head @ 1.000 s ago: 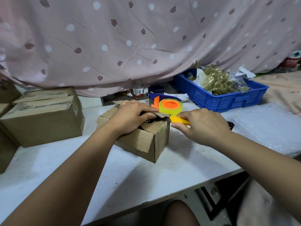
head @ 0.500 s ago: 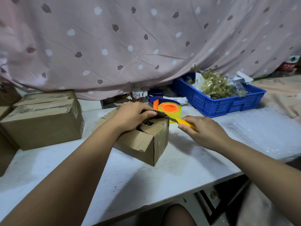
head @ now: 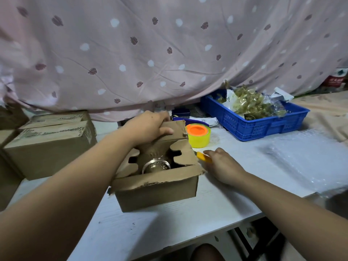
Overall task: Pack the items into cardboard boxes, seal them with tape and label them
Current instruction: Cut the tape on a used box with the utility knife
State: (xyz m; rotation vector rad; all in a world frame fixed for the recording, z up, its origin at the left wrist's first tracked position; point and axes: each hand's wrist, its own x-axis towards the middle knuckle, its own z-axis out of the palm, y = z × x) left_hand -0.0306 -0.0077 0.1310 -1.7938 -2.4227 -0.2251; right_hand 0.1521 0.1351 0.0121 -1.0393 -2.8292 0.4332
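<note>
Cardboard box (head: 156, 187), centre frame, packed but unsealed: left hand (head: 148, 129) grips the rear flap (head: 175, 129); right hand (head: 224, 166) meets a yellow handle (head: 202, 157), grasp indiscernible; the next move likely calls for folding the flaps flat for taping.

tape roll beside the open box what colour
The tape roll is yellow-green with an orange core; head view.
</note>
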